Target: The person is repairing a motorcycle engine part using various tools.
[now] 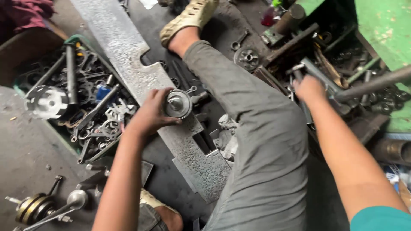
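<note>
Head view: left hand (150, 114) gripping round metal part (178, 104), holding it on steel plate (141, 81). Right hand (309, 89) reaching into tool pile (342, 81) (grip unclear; cannot tell if holding anything). Part not yet fitted.

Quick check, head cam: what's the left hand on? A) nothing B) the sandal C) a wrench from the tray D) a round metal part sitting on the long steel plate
D: the left hand wraps its fingers around the round metal part, which sits on the long steel plate.
</note>
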